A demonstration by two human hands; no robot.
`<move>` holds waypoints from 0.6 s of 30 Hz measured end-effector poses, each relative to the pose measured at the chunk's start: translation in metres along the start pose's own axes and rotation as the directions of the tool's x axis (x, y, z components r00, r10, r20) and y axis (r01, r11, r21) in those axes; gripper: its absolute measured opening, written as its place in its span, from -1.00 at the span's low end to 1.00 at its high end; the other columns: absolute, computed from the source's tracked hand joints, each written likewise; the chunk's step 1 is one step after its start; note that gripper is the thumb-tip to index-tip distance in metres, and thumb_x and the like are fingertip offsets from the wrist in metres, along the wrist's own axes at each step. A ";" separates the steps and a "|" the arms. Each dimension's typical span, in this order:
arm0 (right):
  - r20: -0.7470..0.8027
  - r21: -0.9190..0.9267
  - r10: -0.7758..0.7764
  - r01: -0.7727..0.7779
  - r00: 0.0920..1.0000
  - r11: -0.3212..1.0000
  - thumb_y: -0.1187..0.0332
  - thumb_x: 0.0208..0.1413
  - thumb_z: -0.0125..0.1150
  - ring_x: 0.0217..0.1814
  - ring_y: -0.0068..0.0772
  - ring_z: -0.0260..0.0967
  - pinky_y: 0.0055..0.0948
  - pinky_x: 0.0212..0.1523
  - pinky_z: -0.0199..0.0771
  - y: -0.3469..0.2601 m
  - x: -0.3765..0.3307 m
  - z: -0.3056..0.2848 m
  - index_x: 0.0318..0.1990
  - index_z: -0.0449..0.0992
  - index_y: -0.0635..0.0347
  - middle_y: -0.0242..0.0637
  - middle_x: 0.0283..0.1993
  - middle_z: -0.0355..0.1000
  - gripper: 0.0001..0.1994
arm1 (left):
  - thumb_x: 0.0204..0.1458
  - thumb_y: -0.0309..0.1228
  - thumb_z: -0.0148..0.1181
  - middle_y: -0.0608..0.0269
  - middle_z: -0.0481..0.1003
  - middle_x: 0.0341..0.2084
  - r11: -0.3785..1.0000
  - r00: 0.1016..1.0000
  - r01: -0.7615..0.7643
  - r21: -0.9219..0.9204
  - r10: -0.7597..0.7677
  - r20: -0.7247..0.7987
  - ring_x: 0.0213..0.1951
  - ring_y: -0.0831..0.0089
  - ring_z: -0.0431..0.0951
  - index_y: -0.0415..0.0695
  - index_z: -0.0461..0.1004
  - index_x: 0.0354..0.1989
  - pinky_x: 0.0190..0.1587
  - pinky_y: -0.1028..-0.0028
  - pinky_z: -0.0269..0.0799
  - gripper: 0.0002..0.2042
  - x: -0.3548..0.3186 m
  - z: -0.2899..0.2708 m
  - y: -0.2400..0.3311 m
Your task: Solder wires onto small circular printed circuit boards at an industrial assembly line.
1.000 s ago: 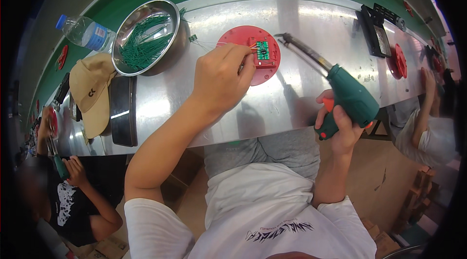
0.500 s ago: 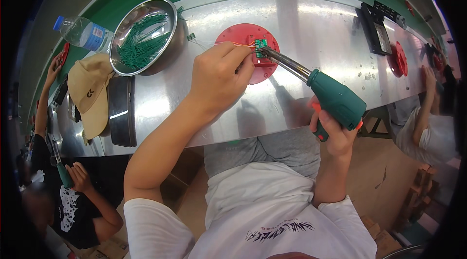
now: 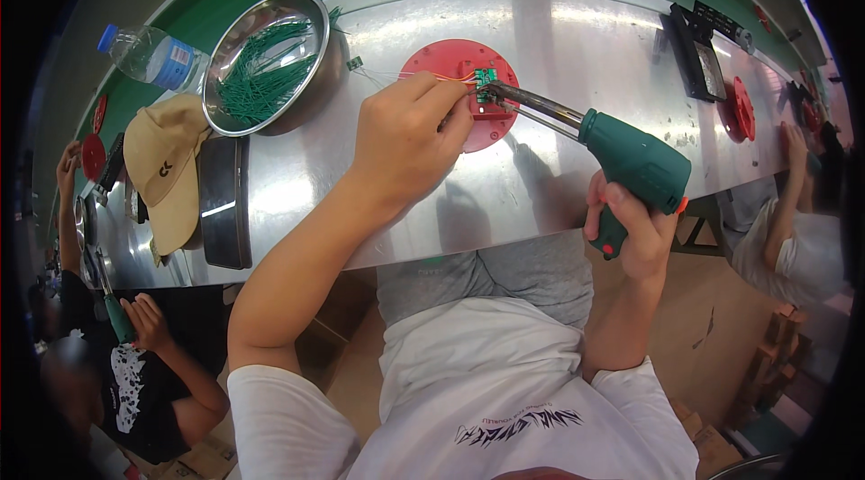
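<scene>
A round red plastic disc (image 3: 432, 58) lies on the metal bench with a small green circuit board (image 3: 487, 77) on its raised red housing. Thin orange and white wires (image 3: 453, 77) run into the board's left side. My left hand (image 3: 407, 137) is closed in a pinch at that edge, its fingertips on a wire; the wire's end is hidden. Wrapped round the handle of a green soldering gun (image 3: 636, 160), my right hand (image 3: 641, 229) holds it with the metal tip at the board, beside my left fingertips.
A steel bowl (image 3: 324, 83) of green wires stands left, near a plastic bottle (image 3: 167, 61), a tan cap (image 3: 167, 151) and a dark phone-like slab (image 3: 223, 210). A black stand (image 3: 698, 56) and another red disc (image 3: 742, 110) are right. Co-workers sit on both sides.
The soldering gun and my right hand have shifted slightly right, the tip still at the board. My left hand stays almost in place. At far left, a co-worker's hand and red disc have moved.
</scene>
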State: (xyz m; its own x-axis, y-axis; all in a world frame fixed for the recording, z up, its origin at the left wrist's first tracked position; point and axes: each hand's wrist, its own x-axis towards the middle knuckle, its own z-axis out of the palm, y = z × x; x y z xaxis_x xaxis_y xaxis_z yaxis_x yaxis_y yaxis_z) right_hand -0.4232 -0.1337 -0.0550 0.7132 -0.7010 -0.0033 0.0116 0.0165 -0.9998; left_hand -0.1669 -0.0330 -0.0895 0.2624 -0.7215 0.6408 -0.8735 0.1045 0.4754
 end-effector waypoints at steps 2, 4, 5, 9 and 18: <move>-0.133 -0.031 -0.127 0.124 0.983 0.992 0.35 0.17 0.11 -0.65 -0.38 0.37 -0.51 -0.66 0.38 0.004 0.001 0.004 0.11 0.36 0.49 0.00 -0.28 0.45 -0.58 | -0.06 -0.57 0.28 0.14 0.56 -0.52 1.000 1.000 0.000 0.011 -0.001 0.010 -0.57 0.31 0.57 -0.24 0.60 -0.34 -0.50 0.41 0.46 -0.90 0.000 -0.001 -0.001; -0.170 0.016 -0.171 0.176 0.971 0.984 0.33 0.19 0.09 -0.67 -0.37 0.36 -0.50 -0.69 0.37 0.005 0.002 0.003 0.12 0.35 0.50 0.02 -0.28 0.45 -0.57 | -0.06 -0.57 0.28 0.13 0.57 -0.51 1.000 1.000 -0.007 0.013 0.007 0.001 -0.56 0.30 0.57 -0.25 0.60 -0.34 -0.49 0.41 0.47 -0.90 -0.001 -0.001 -0.001; -0.228 0.057 -0.216 0.234 0.949 0.971 0.30 0.21 0.08 -0.69 -0.37 0.36 -0.49 -0.71 0.36 0.006 0.002 0.002 0.12 0.34 0.50 0.05 -0.27 0.44 -0.56 | -0.06 -0.57 0.29 0.13 0.57 -0.51 1.000 1.000 -0.015 0.012 0.015 -0.005 -0.56 0.29 0.58 -0.25 0.60 -0.34 -0.49 0.40 0.48 -0.90 -0.002 0.000 -0.001; -0.324 0.059 -0.224 0.256 0.919 0.965 0.24 0.24 0.04 -0.71 -0.39 0.34 -0.48 -0.73 0.34 0.011 0.012 -0.003 0.05 0.34 0.49 0.06 -0.29 0.44 -0.58 | -0.08 -0.53 0.25 0.16 0.50 -0.56 0.999 0.999 0.030 -0.028 -0.031 -0.019 -0.53 0.20 0.53 -0.18 0.58 -0.37 -0.48 0.30 0.45 -0.92 -0.003 0.003 0.000; -0.368 0.224 -0.106 0.199 0.924 0.954 0.18 0.28 -0.02 -0.72 -0.47 0.31 -0.48 -0.72 0.34 0.019 0.026 -0.007 -0.13 0.37 0.42 -0.02 -0.31 0.42 -0.64 | -0.11 -0.52 0.28 0.15 0.54 -0.42 0.999 0.999 0.033 -0.002 -0.032 0.041 -0.41 0.21 0.56 -0.15 0.59 -0.24 -0.43 0.32 0.44 -0.79 0.003 -0.006 0.009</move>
State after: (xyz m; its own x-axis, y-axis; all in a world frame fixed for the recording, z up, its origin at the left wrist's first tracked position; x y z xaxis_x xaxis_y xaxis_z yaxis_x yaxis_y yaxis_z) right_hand -0.4095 -0.1564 -0.0742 0.3998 -0.9115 0.0961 0.3104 0.0360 -0.9499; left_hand -0.1714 -0.0304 -0.0794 0.2735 -0.7521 0.5996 -0.8636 0.0824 0.4973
